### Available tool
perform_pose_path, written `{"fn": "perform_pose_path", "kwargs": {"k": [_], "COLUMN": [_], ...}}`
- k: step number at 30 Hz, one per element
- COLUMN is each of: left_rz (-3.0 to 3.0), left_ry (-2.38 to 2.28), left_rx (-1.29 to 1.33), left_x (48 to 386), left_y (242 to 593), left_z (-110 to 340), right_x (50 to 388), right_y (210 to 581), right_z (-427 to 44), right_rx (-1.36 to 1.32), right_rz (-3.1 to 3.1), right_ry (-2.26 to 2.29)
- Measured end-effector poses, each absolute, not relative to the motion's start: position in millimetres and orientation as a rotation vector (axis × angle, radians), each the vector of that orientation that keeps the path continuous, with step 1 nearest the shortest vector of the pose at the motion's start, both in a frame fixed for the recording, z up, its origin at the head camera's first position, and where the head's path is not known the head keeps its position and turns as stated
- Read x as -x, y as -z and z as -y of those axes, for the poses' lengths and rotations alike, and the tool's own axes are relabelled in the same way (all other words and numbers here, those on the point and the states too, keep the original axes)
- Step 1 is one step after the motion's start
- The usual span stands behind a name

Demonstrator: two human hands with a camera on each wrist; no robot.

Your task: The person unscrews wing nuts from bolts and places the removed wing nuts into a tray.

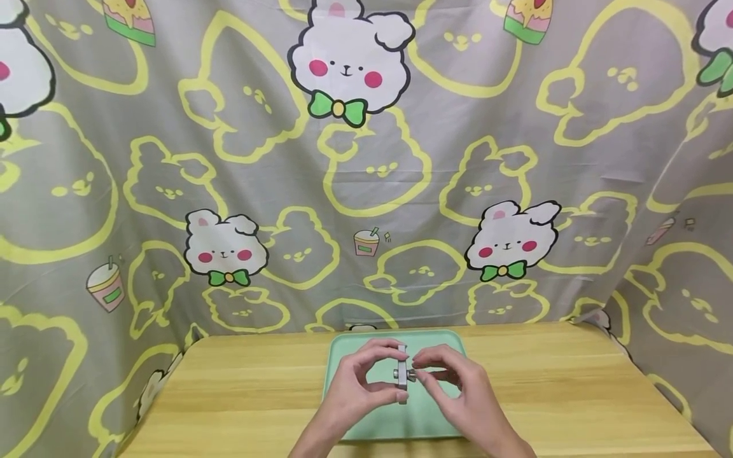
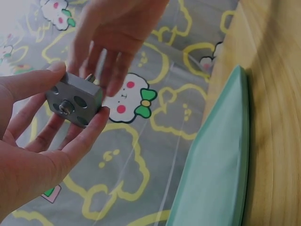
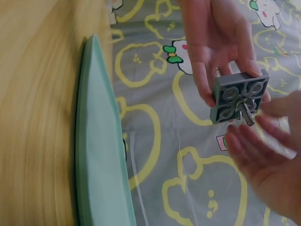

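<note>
A square grey block [image 3: 225, 106] is held up over the tray, its edges gripped between the thumb and fingers of my left hand [image 1: 357, 378]. One face, in the left wrist view, has round holes and a bolt head [image 2: 66, 107] in the centre. On its ribbed other face a threaded bolt shaft [image 3: 247, 114] sticks out, with a small metal piece at its base that may be a wing nut. My right hand [image 1: 466, 388] is beside this shaft, fingers loosely bent around its end. In the right wrist view its fingertips look slightly apart from the shaft.
Below both hands a pale green tray [image 1: 395, 429] lies on a wooden table [image 1: 561, 388]. A grey curtain [image 1: 395, 280] with rabbit and bear drawings hangs behind the table and along both sides.
</note>
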State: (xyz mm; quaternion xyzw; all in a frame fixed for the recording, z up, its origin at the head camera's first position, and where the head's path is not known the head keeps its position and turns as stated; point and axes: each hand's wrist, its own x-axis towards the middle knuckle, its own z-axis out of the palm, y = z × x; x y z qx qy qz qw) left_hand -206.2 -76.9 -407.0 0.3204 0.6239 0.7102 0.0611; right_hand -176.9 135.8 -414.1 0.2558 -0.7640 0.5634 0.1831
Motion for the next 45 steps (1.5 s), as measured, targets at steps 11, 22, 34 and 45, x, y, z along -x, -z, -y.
{"fn": "perform_pose_path", "kwargs": {"k": [11,22,34,45], "left_rz": [-1.922,-1.879,-1.817,-1.784], "left_ry": [-2.117,-2.131,-2.169,-2.199], "left_rx": [-0.956,-0.938,-0.968,-0.978], "left_x": [203.8,204.9,205.7,206.7], "left_y": [407.2,409.2,406.7,407.5], "left_z": [71.1,73.3,75.8,77.1], "right_x": [182.3,177.6,181.7,184.2], "right_y": [414.7,415.4,423.5,420.3], "right_z": [-139.0,-131.8,-129.5,-131.3], "right_rx": [-0.469,-0.501,-0.949,-1.028], "right_rz": [2.288,2.255,1.999,1.921], "right_ry": [-2.135,-1.861,-1.145,-0.955]}}
